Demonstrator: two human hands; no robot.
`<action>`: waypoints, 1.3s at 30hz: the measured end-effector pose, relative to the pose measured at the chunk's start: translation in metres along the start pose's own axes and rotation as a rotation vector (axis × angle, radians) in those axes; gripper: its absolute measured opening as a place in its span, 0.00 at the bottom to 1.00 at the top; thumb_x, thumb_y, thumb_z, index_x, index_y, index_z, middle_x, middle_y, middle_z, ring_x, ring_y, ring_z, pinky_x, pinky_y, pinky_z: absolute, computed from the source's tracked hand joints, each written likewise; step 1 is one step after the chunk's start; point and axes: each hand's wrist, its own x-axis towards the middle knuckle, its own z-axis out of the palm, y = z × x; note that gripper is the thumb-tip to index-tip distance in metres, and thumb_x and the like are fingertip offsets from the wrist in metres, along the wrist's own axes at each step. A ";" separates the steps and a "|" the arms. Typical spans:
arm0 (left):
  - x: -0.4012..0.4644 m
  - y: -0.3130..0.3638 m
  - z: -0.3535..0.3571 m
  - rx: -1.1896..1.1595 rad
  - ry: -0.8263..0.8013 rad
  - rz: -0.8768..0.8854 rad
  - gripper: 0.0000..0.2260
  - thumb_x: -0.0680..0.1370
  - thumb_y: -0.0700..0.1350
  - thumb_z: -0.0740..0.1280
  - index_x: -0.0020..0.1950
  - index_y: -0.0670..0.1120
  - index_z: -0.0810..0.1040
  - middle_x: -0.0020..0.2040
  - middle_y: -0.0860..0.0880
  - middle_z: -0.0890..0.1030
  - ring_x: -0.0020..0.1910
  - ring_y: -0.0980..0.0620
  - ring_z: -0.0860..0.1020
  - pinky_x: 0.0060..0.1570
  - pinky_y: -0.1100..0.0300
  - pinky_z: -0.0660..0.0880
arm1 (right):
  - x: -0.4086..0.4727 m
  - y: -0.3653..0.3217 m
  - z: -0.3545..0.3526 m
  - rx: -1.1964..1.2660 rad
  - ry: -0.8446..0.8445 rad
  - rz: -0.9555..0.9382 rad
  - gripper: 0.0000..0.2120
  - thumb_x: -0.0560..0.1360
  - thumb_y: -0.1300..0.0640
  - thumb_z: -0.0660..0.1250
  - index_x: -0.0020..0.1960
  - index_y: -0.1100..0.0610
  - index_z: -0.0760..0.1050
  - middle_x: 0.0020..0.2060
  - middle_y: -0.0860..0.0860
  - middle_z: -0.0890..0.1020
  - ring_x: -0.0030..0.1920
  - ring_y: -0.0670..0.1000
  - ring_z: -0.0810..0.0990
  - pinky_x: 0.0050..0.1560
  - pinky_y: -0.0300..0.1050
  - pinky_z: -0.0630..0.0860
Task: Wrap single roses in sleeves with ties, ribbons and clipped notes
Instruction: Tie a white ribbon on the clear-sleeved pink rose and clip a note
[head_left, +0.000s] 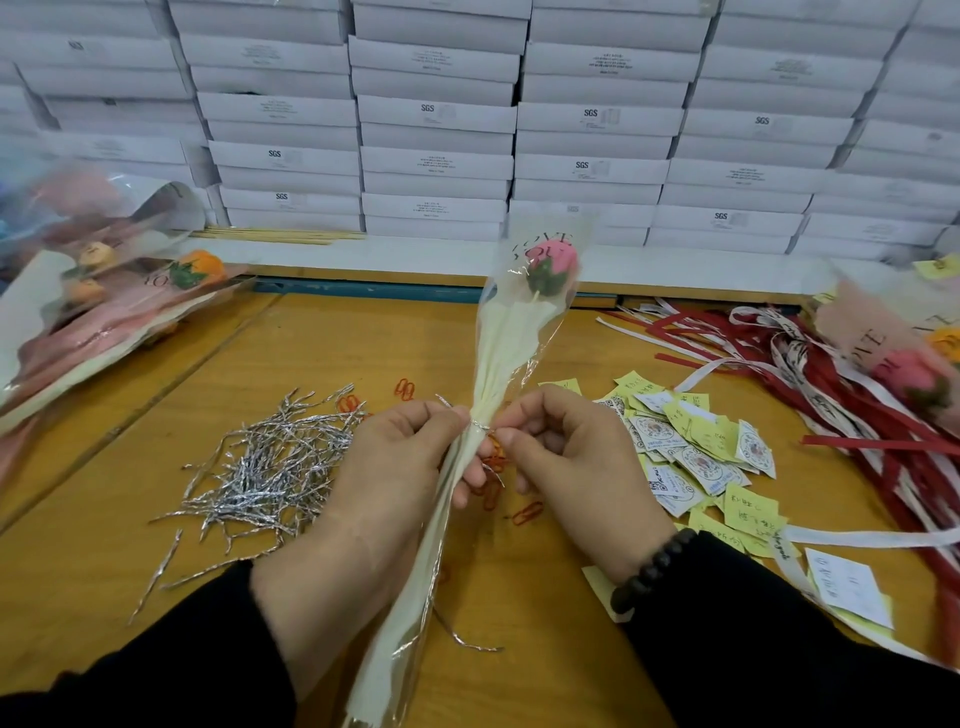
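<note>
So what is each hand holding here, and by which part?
Left hand grips the sleeved rose at its gathered neck; right hand pinches the silver twist tie end there.

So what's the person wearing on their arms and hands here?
Both arms are in long black sleeves, left sleeve and right sleeve. The hands are bare: left hand, right hand. On the right wrist sits a bracelet of dark round beads. No gloves or rings show.

Your left hand (384, 467) curled around the sleeve's gathered neck, thumb on top. Your right hand (566, 457) met it there, fingertips (506, 434) pinching, beaded wrist angled inward, dark sleeves low.
</note>
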 end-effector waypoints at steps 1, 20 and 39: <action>0.000 0.000 0.000 0.002 -0.002 -0.001 0.12 0.78 0.41 0.63 0.37 0.37 0.77 0.27 0.41 0.75 0.21 0.51 0.67 0.22 0.65 0.67 | 0.001 0.000 0.000 0.041 -0.010 0.034 0.08 0.73 0.67 0.66 0.40 0.56 0.76 0.31 0.49 0.77 0.25 0.42 0.73 0.28 0.33 0.72; 0.001 0.003 0.000 -0.103 0.025 0.007 0.10 0.74 0.38 0.67 0.47 0.44 0.65 0.29 0.40 0.78 0.17 0.52 0.67 0.17 0.66 0.65 | 0.003 0.001 0.000 0.175 -0.079 0.081 0.12 0.74 0.69 0.65 0.54 0.57 0.77 0.30 0.48 0.73 0.23 0.42 0.69 0.28 0.33 0.69; -0.001 0.001 0.002 -0.026 0.000 0.002 0.06 0.71 0.40 0.70 0.39 0.37 0.81 0.28 0.43 0.79 0.19 0.54 0.69 0.19 0.67 0.67 | 0.002 0.005 -0.001 0.175 -0.068 0.074 0.11 0.74 0.69 0.65 0.52 0.56 0.78 0.28 0.47 0.74 0.22 0.41 0.71 0.24 0.33 0.69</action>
